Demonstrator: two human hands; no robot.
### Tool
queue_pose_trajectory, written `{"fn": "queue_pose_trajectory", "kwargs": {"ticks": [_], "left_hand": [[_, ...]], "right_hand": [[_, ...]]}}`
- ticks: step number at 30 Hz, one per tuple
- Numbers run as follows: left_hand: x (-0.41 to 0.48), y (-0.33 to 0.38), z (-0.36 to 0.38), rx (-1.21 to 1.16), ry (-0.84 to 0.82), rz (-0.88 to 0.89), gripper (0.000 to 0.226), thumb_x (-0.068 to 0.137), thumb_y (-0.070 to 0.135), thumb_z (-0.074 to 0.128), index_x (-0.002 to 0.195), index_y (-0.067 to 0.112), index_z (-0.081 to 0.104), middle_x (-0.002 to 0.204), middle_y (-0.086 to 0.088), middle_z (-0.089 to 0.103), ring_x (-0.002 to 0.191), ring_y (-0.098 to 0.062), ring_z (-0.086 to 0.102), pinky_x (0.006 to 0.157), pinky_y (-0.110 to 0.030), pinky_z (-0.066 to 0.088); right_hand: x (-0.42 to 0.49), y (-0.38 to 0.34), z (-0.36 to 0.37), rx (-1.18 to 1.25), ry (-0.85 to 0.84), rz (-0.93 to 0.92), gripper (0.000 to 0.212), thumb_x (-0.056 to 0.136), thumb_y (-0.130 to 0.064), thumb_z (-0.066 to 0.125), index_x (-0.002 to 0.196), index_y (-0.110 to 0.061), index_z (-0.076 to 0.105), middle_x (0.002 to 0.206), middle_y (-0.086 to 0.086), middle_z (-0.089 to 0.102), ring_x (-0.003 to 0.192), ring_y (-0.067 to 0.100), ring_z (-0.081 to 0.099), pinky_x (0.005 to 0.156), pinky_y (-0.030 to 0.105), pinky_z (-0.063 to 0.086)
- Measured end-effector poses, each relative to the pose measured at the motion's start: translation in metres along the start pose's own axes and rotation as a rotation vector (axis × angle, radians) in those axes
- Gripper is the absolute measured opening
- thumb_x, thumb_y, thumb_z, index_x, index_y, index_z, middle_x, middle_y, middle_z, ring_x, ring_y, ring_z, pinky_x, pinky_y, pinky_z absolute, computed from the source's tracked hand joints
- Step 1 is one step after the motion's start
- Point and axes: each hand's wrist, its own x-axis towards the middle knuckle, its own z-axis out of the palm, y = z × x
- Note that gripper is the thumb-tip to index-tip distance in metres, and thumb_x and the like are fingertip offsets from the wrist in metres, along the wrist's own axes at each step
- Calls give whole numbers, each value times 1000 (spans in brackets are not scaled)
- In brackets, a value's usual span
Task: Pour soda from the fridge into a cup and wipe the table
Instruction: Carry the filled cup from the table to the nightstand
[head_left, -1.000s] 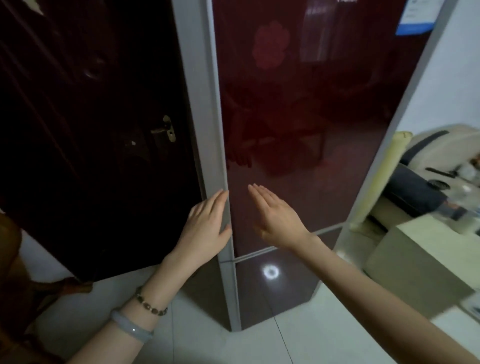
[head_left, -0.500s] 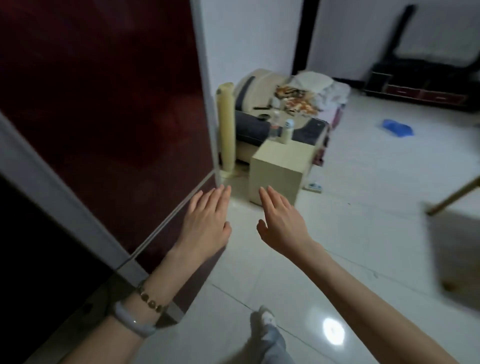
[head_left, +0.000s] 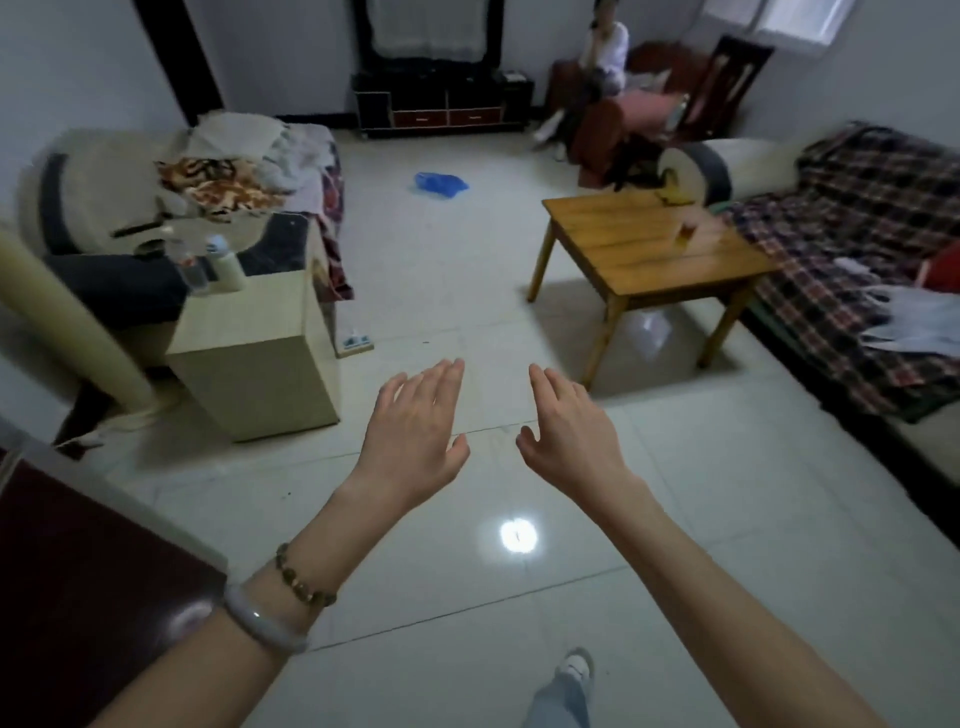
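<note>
My left hand (head_left: 413, 441) and my right hand (head_left: 569, 441) are held out side by side over the tiled floor, both empty with fingers spread. A low wooden table (head_left: 613, 260) stands ahead to the right, well beyond my hands. On it sits a small clear cup (head_left: 687, 235) holding amber liquid, and something yellow (head_left: 670, 196) lies near its far edge. The dark red fridge (head_left: 78, 571) shows only as a corner at the lower left, shut as far as I can tell.
A beige cabinet (head_left: 249, 358) with bottles (head_left: 228, 267) stands left, by a cluttered armchair (head_left: 104, 208). A plaid-covered sofa (head_left: 857, 249) runs along the right. A person (head_left: 597, 67) sits far back. A blue bag (head_left: 440, 183) lies on the floor.
My view has swung from the fridge door to the right, into the room. Both hands stay open and empty in front of me; the table and cup have come into view.
</note>
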Motion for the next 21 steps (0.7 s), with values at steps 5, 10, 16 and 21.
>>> {"fn": "queue_pose_trajectory", "kwargs": {"ticks": [5, 10, 16, 21], "left_hand": [[68, 79, 29, -49, -8, 121, 75, 78, 31, 65, 141, 4, 35, 140, -13, 48, 124, -27, 50, 107, -44, 31], [133, 168, 67, -89, -39, 223, 73, 77, 30, 66, 140, 4, 37, 138, -14, 49, 122, -28, 51, 105, -43, 34], [191, 249, 97, -111, -74, 293, 73, 83, 34, 61, 144, 7, 30, 145, -12, 42, 130, -26, 44, 109, -42, 27], [237, 289, 115, -110, -93, 337, 74, 81, 33, 64, 143, 6, 34, 142, -12, 45, 128, -27, 46, 107, -42, 31]], "right_hand": [[-4, 93, -15, -10, 41, 107, 64, 83, -18, 53, 141, -6, 29, 135, 12, 46, 118, 29, 46, 92, 37, 44], [-7, 198, -25, -25, 50, 234, 66, 87, -22, 50, 145, -8, 21, 146, 11, 35, 130, 25, 38, 104, 35, 38], [-3, 292, -38, -38, 46, 343, 66, 88, -21, 50, 145, -8, 19, 146, 10, 34, 131, 23, 36, 103, 32, 36], [11, 344, -39, -13, 57, 404, 66, 89, -22, 50, 146, -9, 18, 148, 9, 32, 132, 23, 35, 104, 32, 35]]}}
